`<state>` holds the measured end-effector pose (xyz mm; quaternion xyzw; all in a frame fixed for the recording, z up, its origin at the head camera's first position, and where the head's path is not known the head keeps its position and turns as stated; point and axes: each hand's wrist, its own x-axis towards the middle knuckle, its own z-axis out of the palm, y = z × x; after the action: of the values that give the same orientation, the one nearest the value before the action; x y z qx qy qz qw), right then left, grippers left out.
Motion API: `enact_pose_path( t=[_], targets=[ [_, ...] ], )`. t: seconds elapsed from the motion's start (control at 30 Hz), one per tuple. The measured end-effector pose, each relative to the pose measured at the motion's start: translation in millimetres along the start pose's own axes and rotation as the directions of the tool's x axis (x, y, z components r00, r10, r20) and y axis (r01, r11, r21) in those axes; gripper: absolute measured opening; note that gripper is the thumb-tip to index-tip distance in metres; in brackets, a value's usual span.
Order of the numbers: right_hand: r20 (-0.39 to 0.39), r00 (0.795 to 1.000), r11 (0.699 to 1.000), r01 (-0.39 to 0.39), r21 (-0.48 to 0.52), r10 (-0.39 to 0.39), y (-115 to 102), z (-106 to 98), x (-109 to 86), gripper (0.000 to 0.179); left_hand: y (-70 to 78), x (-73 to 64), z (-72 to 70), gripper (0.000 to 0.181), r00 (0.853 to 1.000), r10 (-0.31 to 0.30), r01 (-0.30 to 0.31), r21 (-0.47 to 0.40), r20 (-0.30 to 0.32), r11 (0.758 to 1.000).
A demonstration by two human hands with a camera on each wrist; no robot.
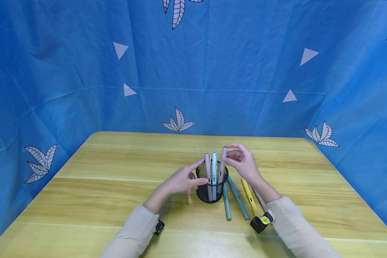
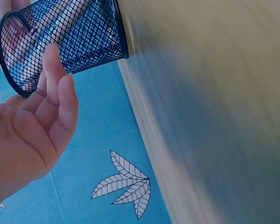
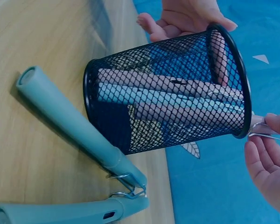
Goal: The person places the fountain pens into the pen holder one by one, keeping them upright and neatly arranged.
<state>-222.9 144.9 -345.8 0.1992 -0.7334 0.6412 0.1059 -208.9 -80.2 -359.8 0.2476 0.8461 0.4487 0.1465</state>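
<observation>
A black mesh pen holder [image 1: 202, 193] stands upright on the table. My left hand [image 1: 180, 180] grips its rim from the left, thumb at the front and index finger toward the back. Inside lean a mauve pen [image 1: 208, 164] and a light blue pen [image 1: 214, 165]. At the right side of the holder, my right hand [image 1: 244, 164] pinches the capped top of a second mauve pen [image 1: 224, 160], whose lower part is inside the mesh. In the right wrist view, that pen's tip sits above the holder's bottom [image 3: 87, 88].
Two teal pens [image 1: 227, 206] [image 3: 70, 112] lie just right of the holder. Beyond them are a yellow pen [image 1: 249, 196] and another mauve pen [image 1: 259, 200], partly hidden by my right forearm. A blue patterned cloth [image 1: 232, 71] hangs behind the wooden table [image 1: 84, 200].
</observation>
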Motion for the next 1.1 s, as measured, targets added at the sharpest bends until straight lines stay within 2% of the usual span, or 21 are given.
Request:
enact_pose_path(
  t=[0.23, 0.4, 0.57, 0.73, 1.1],
  targets=[
    [0.013, 1.000, 1.000, -0.022, -0.008, 0.022, -1.7, 0.2, -0.9, 0.032, 0.4, 0.4, 0.1, 0.074, 1.000, -0.006, 0.006, 0.006, -0.002, 1.000],
    [0.022, 1.000, 1.000, -0.010, -0.008, 0.010, -1.9, 0.8, -0.2, 0.030, 0.3, 0.7, -0.3, 0.075, 1.000, -0.002, 0.002, 0.003, -0.002, 1.000],
    [0.043, 0.999, 0.999, 0.006, -0.054, -0.003, 1.2, 1.9, -0.7, 0.025, 0.2, 0.8, -0.6, 0.075, 1.000, 0.001, -0.001, 0.004, 0.001, 1.000],
    [0.033, 0.999, 0.995, 0.018, -0.094, -0.015, 3.0, 2.1, -2.0, 0.020, -0.5, 0.9, -0.4, 0.076, 1.000, 0.001, -0.001, 0.004, 0.000, 1.000],
    [0.036, 0.999, 0.996, 0.001, -0.090, 0.002, 4.3, -3.3, -4.6, 0.023, -1.7, 0.9, 0.3, 0.075, 1.000, 0.004, -0.004, 0.002, -0.005, 1.000]
  ],
)
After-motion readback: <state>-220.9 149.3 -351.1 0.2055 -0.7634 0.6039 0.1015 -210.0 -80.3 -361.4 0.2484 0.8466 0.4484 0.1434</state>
